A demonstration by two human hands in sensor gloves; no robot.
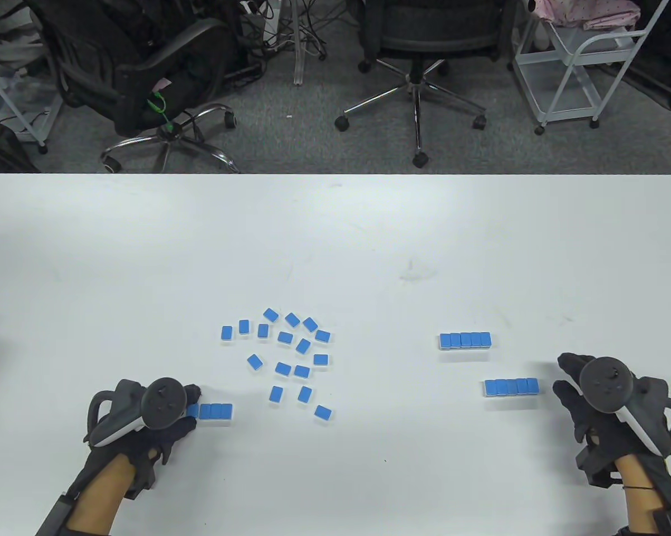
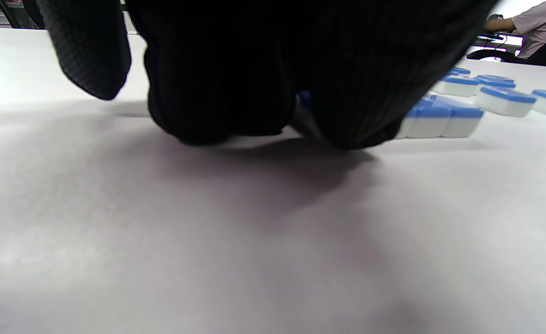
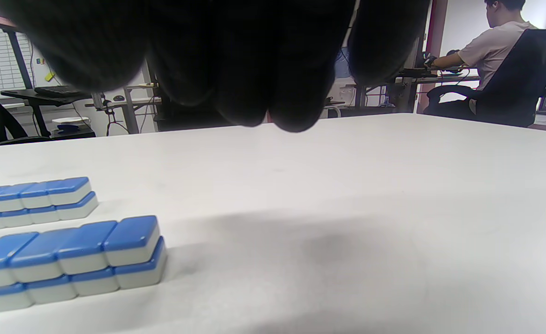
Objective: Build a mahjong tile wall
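Table view: your left hand (image 1: 162, 410) presses its fingertips against the short tile row (image 1: 215, 412); your right hand (image 1: 584, 391) hangs relaxed, empty, just beside the stacked wall (image 1: 511, 387).

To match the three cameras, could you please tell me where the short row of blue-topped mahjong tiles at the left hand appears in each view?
Table view: short row of blue-topped mahjong tiles, lower left, its left end under the left hand.
Left wrist view: upper right, emerging from behind the gloved fingers.
Right wrist view: not in it.
Shared landmark: the white table, seen in all three.
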